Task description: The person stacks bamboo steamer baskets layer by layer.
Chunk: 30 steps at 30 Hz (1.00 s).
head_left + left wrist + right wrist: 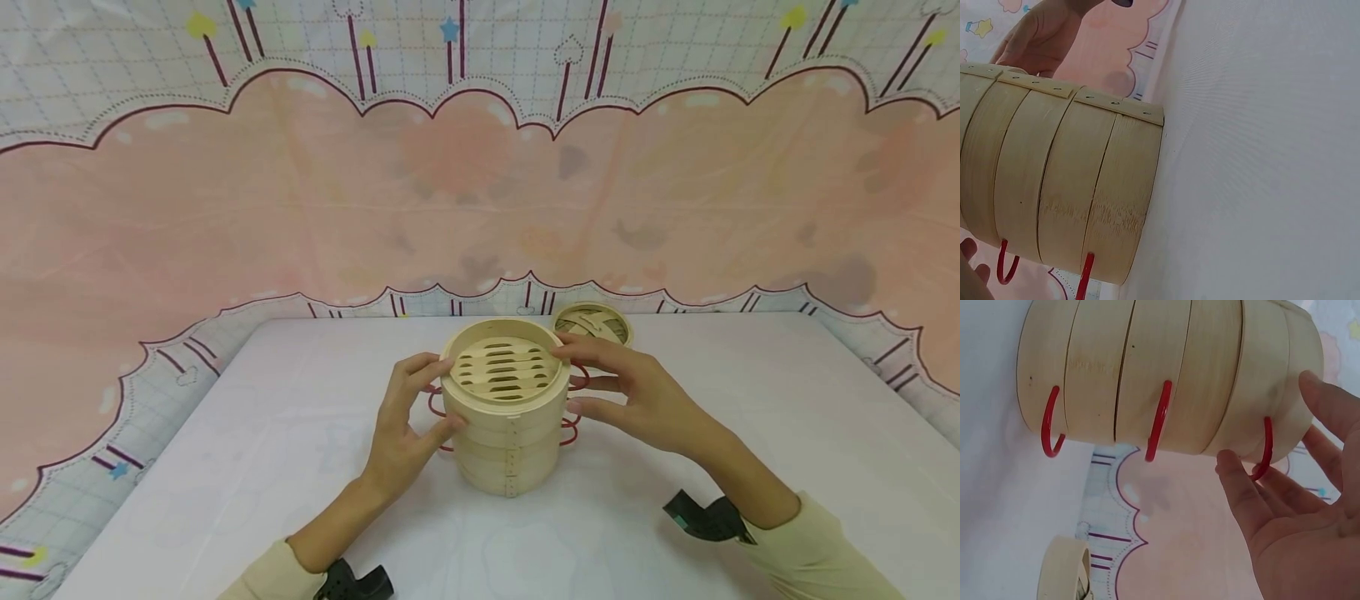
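Observation:
A stack of round bamboo steamer baskets point(510, 450) stands upright on the white table, with red loop handles point(1159, 419) down its sides. The top basket point(504, 403) faces up and shows a slatted floor inside its rim. My left hand point(405, 425) holds this basket at its left side, fingers at the rim and thumb on the front wall. On the opposite side my right hand point(637, 387) grips the same basket, with fingertips at the rim and thumb lower down beside a red handle. In the right wrist view, that hand's fingers are curved around the top basket's end.
Behind the stack, slightly to the right, is a round woven bamboo lid point(592, 323) near the table's back edge. A white cloth covers the table point(315, 367). A patterned pink and white curtain point(375, 208) hangs behind it.

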Tool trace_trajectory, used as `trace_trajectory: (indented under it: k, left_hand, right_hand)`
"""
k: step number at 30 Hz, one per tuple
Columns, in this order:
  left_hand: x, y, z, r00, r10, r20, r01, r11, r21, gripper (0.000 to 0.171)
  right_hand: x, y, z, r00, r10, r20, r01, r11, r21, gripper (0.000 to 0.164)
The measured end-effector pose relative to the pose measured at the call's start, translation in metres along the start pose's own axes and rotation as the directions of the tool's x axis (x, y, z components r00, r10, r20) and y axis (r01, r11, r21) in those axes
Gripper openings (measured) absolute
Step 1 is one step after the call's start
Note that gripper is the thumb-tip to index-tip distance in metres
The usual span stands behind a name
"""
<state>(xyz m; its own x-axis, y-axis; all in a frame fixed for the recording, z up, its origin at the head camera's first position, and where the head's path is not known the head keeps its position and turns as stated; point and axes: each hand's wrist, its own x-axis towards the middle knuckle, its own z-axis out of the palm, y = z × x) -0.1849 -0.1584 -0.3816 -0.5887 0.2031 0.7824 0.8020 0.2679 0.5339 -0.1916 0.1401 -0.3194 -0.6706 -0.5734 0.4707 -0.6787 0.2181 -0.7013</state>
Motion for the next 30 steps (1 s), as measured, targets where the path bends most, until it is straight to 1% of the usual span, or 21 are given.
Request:
trace_trajectory:
  k: [13,21,25,30]
  left_hand:
    - [0.0028,-0.0005,-0.0011,1.000,0.000,0.000,0.000,1.000,-0.004,0.060]
    - [0.0048,-0.0008,-0.0024,1.000,0.001,0.007,-0.001,1.000,-0.007,0.060]
    - [0.0056,-0.0016,-0.0027,1.000,-0.014,0.012,0.014,1.000,-0.012,0.060]
    - [0.0057,-0.0016,-0.0019,0.999,-0.035,0.010,0.035,0.999,-0.019,0.062]
  right_hand:
    - [0.0028,-0.0018,0.0004,0.999,0.019,-0.047,-0.019,1.000,-0.015,0.050]
    - [0.0042,-0.0005,-0.0011,0.999,0.023,-0.037,-0.022,0.999,0.023,0.048]
    - [0.0049,0.0002,-0.0018,0.999,0.027,-0.032,-0.026,0.999,0.034,0.048]
    - [0.0058,0.0008,-0.0018,0.998,0.042,-0.042,-0.042,0.999,0.005,0.048]
